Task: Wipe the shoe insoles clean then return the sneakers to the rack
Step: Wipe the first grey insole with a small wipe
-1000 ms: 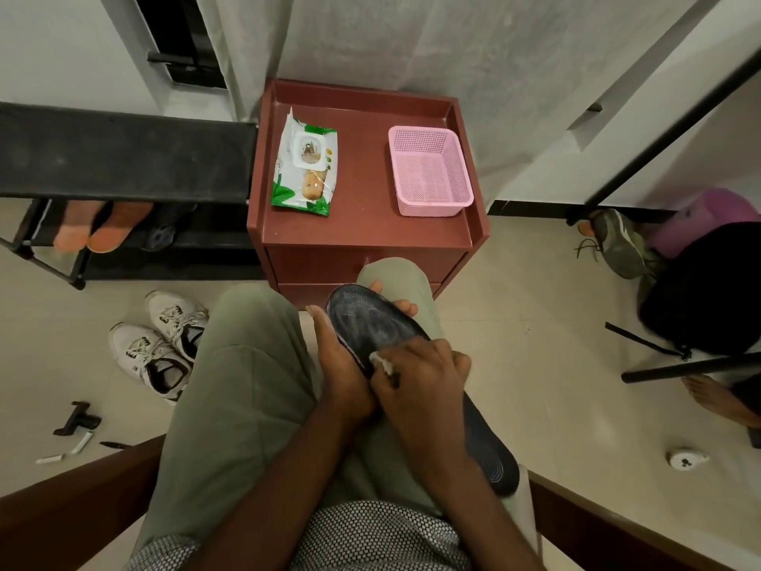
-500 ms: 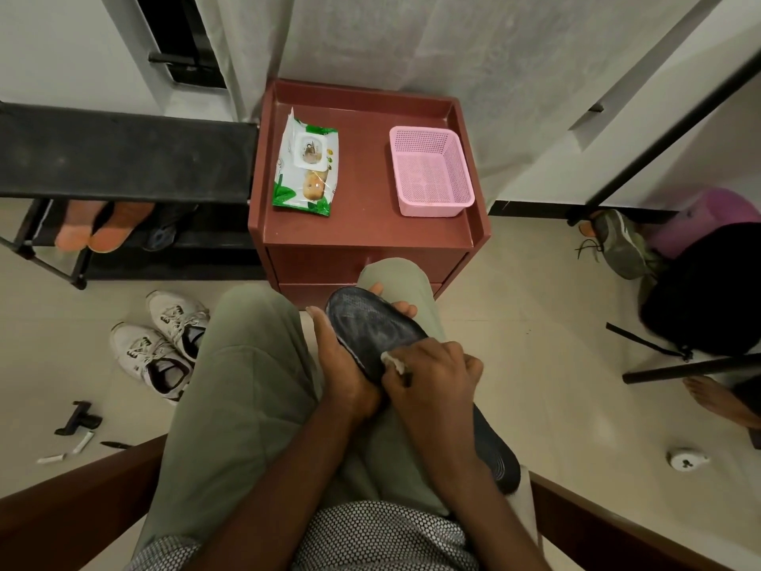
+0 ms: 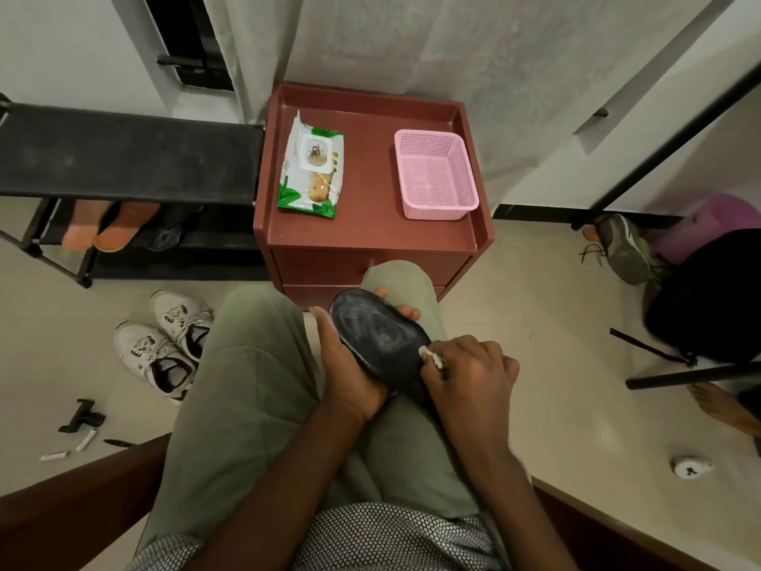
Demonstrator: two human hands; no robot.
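Gripping the dark insole (image 3: 381, 337) from below, the left hand (image 3: 350, 372) has its thumb on one edge and its fingertips on the other. The right hand (image 3: 469, 377) pinches a small white wipe (image 3: 432, 357) and presses it on the insole's middle, above the lap. The heel end is hidden under this hand.

The white sneakers (image 3: 164, 348) stand on the floor to the left, near the black shoe rack (image 3: 123, 154). On the red cabinet (image 3: 370, 228) lie a pack of wet wipes (image 3: 311, 171) and a pink basket (image 3: 436, 175).

I think the thin insole can bend or slip out if the right hand pushes too hard, because only the front part is supported. The small wipe may also slide out of the fingers.
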